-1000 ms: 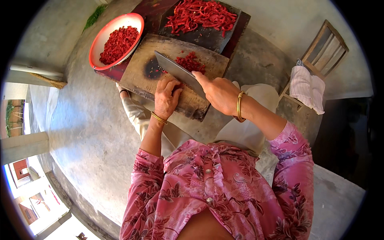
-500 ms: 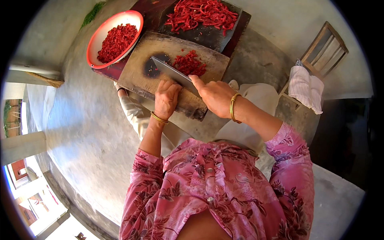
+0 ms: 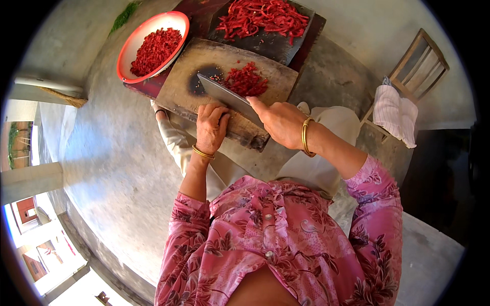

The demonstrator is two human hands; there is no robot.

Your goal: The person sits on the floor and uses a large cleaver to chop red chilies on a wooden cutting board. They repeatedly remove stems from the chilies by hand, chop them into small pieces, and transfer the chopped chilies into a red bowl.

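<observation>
Standing here watching, and the knife (image 3: pixel 224 94) is what I'd think about first. It's slanting over the board (image 3: pixel 178 97), tip to the far left, grip end to the near right. The right hand (image 3: pixel 283 125) is wrapped round that end, with a finger or thumb out against the blade (can't tell which). Broad, flat steel, so I'd guess it's stiff and a bit front-heavy. Best hold is way back, right where that hand is, pinching the blade root for control.

The left hand (image 3: pixel 212 127) is bunched at the board's near edge, fingers curled just beside the blade. Can't tell if there's any chili under them. Tucked fingertips make sense with 2 hands that close.

The chopped heap (image 3: pixel 246 80) sits just beyond the blade, to the right. Looks light, soft and maybe damp, so bits probably cling to steel; I'd scoop it from below. Uncut chilies (image 3: pixel 260 18) on the far tray (image 3: pixel 283 48) look bendy, easy to grab by the bunch. The bowl (image 3: pixel 125 58) at far left I'd lift by its red rim.
</observation>
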